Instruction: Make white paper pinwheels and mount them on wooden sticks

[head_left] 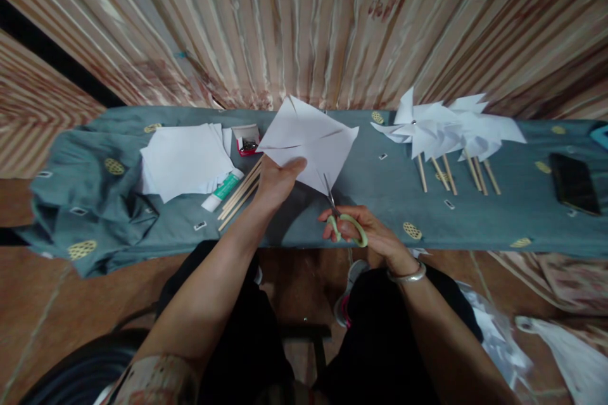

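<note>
In the head view, soft grey-green cloth with yellow oval prints covers the tabletop [380, 215], which bears slim, round wooden sticks [241, 188] and pointed, folded paper pinwheels [446, 130]. The squarish white sheet [308, 130], slit inward from corners, is held over the tabletop's middle. The left hand [280, 180] pinches its near-left edge, thumb uppermost; the right hand [373, 231] grips green-handled metal scissors [332, 201] at its near corner.

A patterned curtain [304, 25] spans the top of the frame; a dark phone [574, 183] lies far right; brown floor [33, 310] shows lower left.
</note>
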`<act>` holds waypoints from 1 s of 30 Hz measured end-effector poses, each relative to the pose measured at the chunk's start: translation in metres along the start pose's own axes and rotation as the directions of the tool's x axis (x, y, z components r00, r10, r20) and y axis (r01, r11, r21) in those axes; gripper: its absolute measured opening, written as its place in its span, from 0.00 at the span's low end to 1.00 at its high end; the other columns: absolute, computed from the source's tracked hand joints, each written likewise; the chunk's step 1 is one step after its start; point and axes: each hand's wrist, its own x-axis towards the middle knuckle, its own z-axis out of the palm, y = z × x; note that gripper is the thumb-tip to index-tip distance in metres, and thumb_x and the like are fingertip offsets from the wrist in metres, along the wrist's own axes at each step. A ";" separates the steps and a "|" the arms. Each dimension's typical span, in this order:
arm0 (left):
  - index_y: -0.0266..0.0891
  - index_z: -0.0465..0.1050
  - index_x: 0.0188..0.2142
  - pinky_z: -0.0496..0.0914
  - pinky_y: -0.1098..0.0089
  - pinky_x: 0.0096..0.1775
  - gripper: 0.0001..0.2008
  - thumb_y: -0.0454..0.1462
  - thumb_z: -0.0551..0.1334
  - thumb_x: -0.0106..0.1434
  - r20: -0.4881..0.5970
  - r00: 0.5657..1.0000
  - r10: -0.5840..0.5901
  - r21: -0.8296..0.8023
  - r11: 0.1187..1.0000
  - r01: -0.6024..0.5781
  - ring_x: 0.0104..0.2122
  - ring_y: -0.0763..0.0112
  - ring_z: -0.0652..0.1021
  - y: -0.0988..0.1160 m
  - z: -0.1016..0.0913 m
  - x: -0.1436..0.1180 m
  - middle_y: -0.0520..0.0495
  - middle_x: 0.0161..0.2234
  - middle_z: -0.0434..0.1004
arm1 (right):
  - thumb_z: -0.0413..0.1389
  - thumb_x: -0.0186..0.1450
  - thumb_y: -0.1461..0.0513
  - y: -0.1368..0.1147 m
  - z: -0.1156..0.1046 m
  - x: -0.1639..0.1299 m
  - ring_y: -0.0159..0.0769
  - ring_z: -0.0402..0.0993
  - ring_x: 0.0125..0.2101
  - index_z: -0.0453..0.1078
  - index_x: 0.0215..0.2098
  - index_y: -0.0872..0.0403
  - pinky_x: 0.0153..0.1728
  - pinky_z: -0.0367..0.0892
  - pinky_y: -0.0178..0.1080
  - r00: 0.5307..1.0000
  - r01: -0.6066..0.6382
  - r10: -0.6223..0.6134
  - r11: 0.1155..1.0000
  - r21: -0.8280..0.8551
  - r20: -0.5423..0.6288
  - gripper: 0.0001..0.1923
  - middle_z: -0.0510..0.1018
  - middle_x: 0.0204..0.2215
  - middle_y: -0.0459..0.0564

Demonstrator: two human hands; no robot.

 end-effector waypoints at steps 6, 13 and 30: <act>0.37 0.72 0.49 0.72 0.61 0.50 0.28 0.35 0.70 0.46 -0.016 1.000 -0.001 -0.014 1.000 0.001 0.43 0.59 0.79 -0.002 -0.001 0.001 0.46 0.40 0.81 | 0.60 0.59 0.44 -0.001 0.001 -0.001 0.32 0.72 0.25 0.76 0.41 0.58 0.26 0.68 0.35 1.000 0.003 -0.003 1.000 -0.017 -0.021 0.27 0.79 0.28 0.51; 0.37 0.71 0.50 0.72 0.60 0.51 0.29 0.36 0.69 0.46 0.015 1.000 0.006 -0.011 1.000 -0.006 0.45 0.58 0.79 -0.002 0.002 -0.001 0.45 0.41 0.81 | 0.60 0.59 0.43 -0.002 0.001 0.000 0.32 0.72 0.25 0.76 0.40 0.57 0.26 0.68 0.34 1.000 0.008 -0.008 1.000 -0.018 -0.017 0.26 0.79 0.27 0.50; 0.36 0.70 0.50 0.73 0.58 0.49 0.29 0.35 0.69 0.46 -0.003 1.000 0.023 0.019 1.000 -0.023 0.43 0.56 0.80 -0.010 -0.002 0.002 0.44 0.40 0.81 | 0.62 0.56 0.40 0.006 0.001 0.003 0.27 0.68 0.23 0.74 0.39 0.58 0.24 0.65 0.32 1.000 -0.021 0.021 0.999 0.031 -0.007 0.30 0.75 0.24 0.46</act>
